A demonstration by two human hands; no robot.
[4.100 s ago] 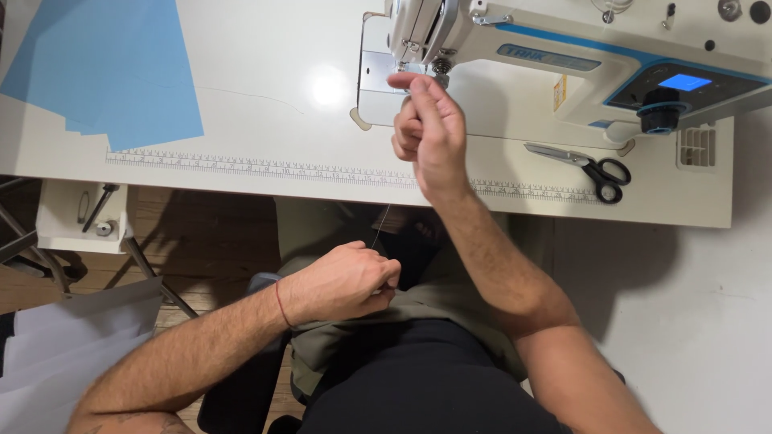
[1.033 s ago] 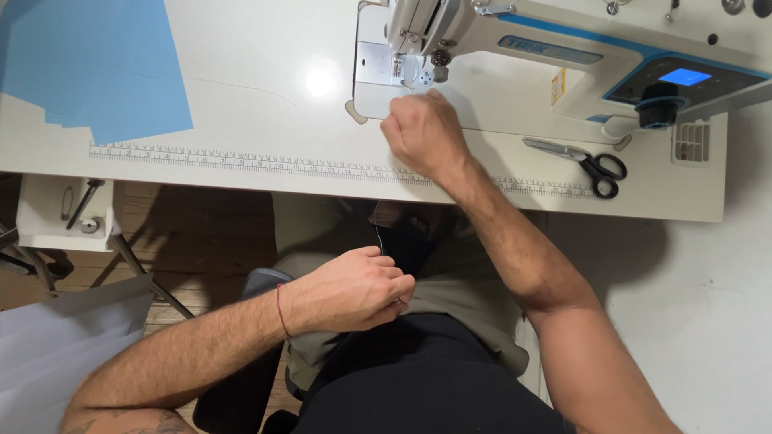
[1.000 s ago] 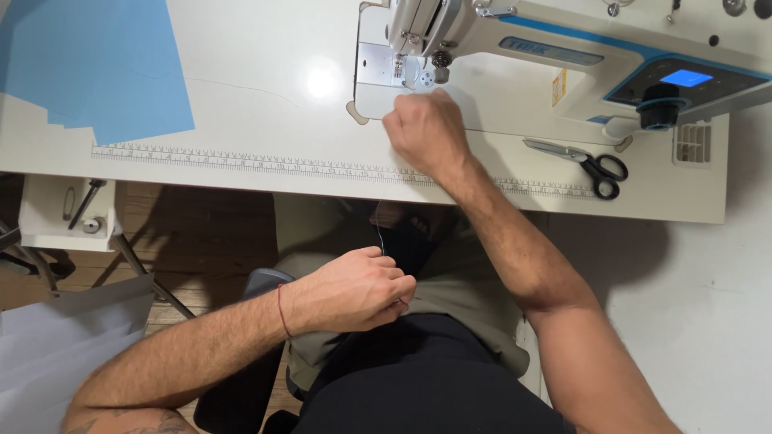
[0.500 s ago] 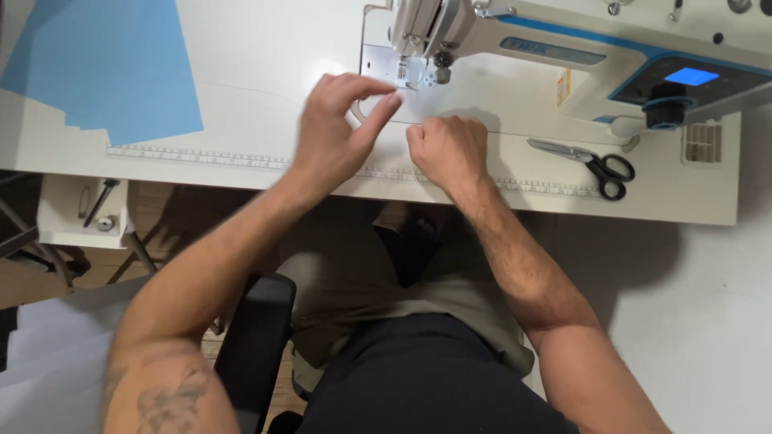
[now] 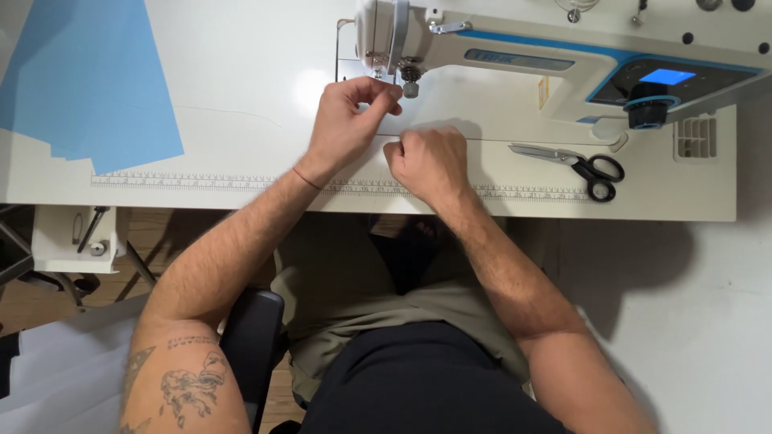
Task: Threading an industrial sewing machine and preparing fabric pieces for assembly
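Sewing workshop, prob. a small tailoring station. Industrial sewing machine (image 5: 515, 56) w/ blue control panel sat on a white worktable (image 5: 241, 88) with a ruler strip (image 5: 201, 182) along its edge. Black-handled scissors (image 5: 575, 163) and blue sheets (image 5: 84, 80) lay on top.

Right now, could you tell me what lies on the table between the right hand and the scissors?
Head view: nothing lies between the right hand and the scissors, only bare white table.

A small blue rectangular screen (image 5: 665, 76) glows on the sewing machine's (image 5: 563, 56) right end.
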